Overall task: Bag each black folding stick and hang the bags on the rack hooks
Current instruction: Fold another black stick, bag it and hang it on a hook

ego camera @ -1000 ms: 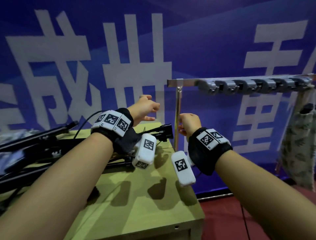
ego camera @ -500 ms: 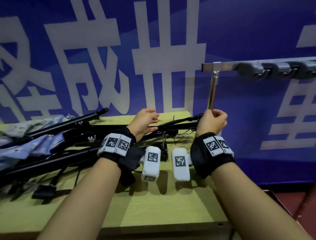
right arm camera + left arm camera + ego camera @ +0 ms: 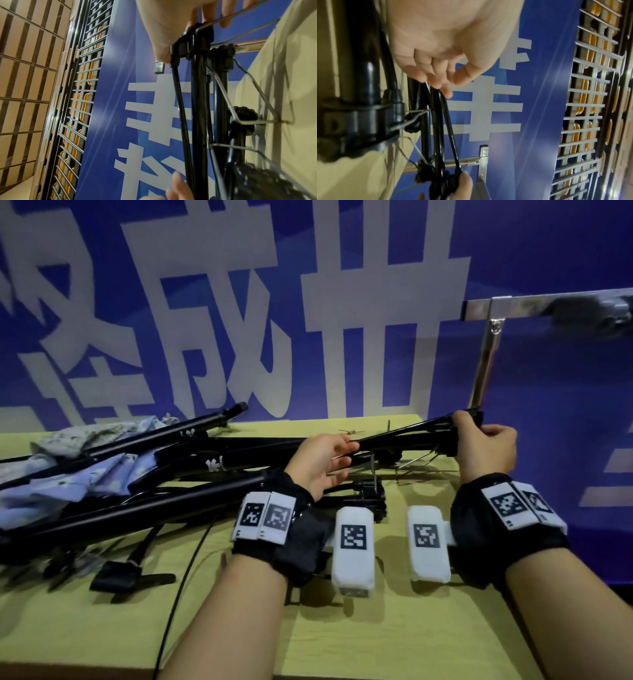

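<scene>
Black folding stick (image 3: 404,436), centre-right: right hand (image 3: 484,446) grips its end, left hand (image 3: 320,463) loosely pinches its thin rods. Pickup step; bagging presumably next.

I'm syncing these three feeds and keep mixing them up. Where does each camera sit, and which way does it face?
Head: on the head, facing down and forward at the table; both forearms show.
Left wrist: along the left hand towards the blue banner.
Right wrist: along the right hand.
Shared: all show the black folding stick, right hand in a grip on its end.
</scene>
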### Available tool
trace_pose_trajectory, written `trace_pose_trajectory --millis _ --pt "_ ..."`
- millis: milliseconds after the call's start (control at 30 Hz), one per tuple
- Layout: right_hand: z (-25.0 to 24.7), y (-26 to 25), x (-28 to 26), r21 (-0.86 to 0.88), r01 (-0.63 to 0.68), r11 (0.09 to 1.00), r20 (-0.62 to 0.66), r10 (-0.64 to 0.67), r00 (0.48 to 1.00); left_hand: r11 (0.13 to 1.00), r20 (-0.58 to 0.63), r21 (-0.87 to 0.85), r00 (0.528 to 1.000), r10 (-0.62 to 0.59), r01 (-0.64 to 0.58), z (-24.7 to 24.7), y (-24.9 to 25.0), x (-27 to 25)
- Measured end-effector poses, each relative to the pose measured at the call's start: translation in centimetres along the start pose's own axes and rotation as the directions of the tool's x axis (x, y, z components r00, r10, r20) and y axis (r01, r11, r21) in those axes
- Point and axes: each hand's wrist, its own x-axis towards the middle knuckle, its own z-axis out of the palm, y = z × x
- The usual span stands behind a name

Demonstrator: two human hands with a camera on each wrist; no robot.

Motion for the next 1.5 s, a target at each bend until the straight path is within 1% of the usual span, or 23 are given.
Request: trace_pose_trajectory --millis 67,133,200,300,367,467,533,567,667,733,833,933,1000,1100,1200,1300,1367,1433,1500 --pt "0.1 0.2 -0.1 0.086 -0.017 0.996 0.031 0.014 0.999 0.998 -0.020 -0.047 0.998 -0.052 0.051 -0.4 -0.1 0.0" --pt "0.2 0.3 -0.3 0.112 -0.018 0.994 0.054 0.012 0.998 0.994 -0.037 -0.069 0.996 -0.086 0.083 -0.6 -0.1 -0.2" --pt "0.2 0.4 -0.4 0.120 -0.008 0.993 0.066 -0.001 0.998 0.990 -0.054 -0.110 0.994 -0.096 0.090 -0.5 -0.1 -0.5" --pt "0.2 0.4 -0.4 0.127 0.003 0.992 0.100 -0.016 0.995 0.974 -0.107 -0.227 0.993 -0.049 0.024 0.0 0.0 -0.7" --pt "0.2 0.5 -0.5 0.129 0.031 0.991 0.109 -0.045 0.993 0.946 -0.148 -0.324 0.989 -0.022 -0.027 0.3 0.2 -0.5" --pt "0.2 0.5 -0.6 0.118 0.055 0.991 0.105 -0.068 0.992 0.885 -0.182 -0.463 0.983 -0.038 -0.052 0.4 0.5 -0.6" --pt "0.1 0.4 -0.6 0.103 0.047 0.994 0.093 -0.056 0.994 0.829 -0.189 -0.557 0.980 -0.064 -0.053 0.2 0.5 -0.5" --pt "0.0 0.4 -0.5 0.097 0.037 0.995 0.089 -0.046 0.995 0.814 -0.189 -0.578 0.979 -0.070 -0.054 0.2 0.5 -0.5" --pt "-0.1 0.2 -0.4 0.109 -0.002 0.994 0.100 -0.009 0.995 0.815 -0.201 -0.575 0.978 -0.056 -0.072 0.2 0.3 -0.9" --pt "-0.1 -0.1 -0.3 0.170 -0.010 0.985 0.095 -0.006 0.995 0.799 -0.205 -0.595 0.978 -0.047 -0.087 0.4 0.4 -1.4" --pt "-0.2 -0.3 -0.3 0.307 0.014 0.952 0.057 -0.034 0.998 0.769 -0.218 -0.626 0.976 -0.015 -0.128 0.7 0.9 -2.3" --pt "0.0 -0.4 -0.6 0.389 0.058 0.919 0.043 -0.081 0.996 0.743 -0.268 -0.633 0.962 0.050 -0.215 0.7 1.4 -2.8" --pt "0.1 -0.5 -0.9 0.425 0.065 0.903 0.042 -0.091 0.995 0.757 -0.294 -0.596 0.950 0.104 -0.267 0.3 1.6 -2.9" --pt "0.0 -0.7 -1.1 0.480 0.053 0.876 0.035 -0.080 0.996 0.828 -0.297 -0.472 0.939 0.172 -0.301 -0.5 1.9 -2.5" --pt "-0.1 -0.8 -1.0 0.524 0.023 0.851 0.030 -0.045 0.999 0.904 -0.255 -0.299 0.938 0.233 -0.306 -1.0 2.0 -2.0" --pt "-0.3 -0.8 -0.8 0.529 0.048 0.847 -0.008 -0.052 0.999 0.930 -0.243 -0.201 0.935 0.257 -0.308 -1.5 1.9 -1.7" --pt "-0.6 -0.8 -0.7 0.544 0.062 0.837 -0.032 -0.053 0.998 0.928 -0.279 -0.199 0.926 0.256 -0.317 -2.2 2.0 -1.6" --pt "-0.7 -0.8 -0.5 0.555 0.060 0.830 -0.047 -0.040 0.998 0.908 -0.313 -0.249 0.915 0.254 -0.337 -2.8 2.1 -1.5" --pt "-0.9 -0.8 -0.4 0.577 0.028 0.816 -0.049 0.001 0.999 0.879 -0.326 -0.305 0.907 0.266 -0.367 -3.0 2.1 -1.6"
